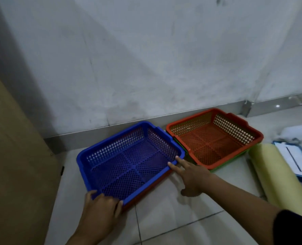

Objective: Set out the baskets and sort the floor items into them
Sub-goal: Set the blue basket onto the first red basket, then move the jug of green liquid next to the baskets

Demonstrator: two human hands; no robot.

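Left hand (100,207) clamps the blue basket (129,160) at its near corner; right hand (191,177), fingers spread, just touches the far rim. On the floor by the orange basket (215,137), it looks light, stiff plastic; take it by the rims.

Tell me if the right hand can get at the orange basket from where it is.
Probably yes: the right hand rests at the blue mesh basket's corner, and the orange plastic mesh basket sits just beyond it, nothing between.

Dim cool light, soft blur, bowed edges
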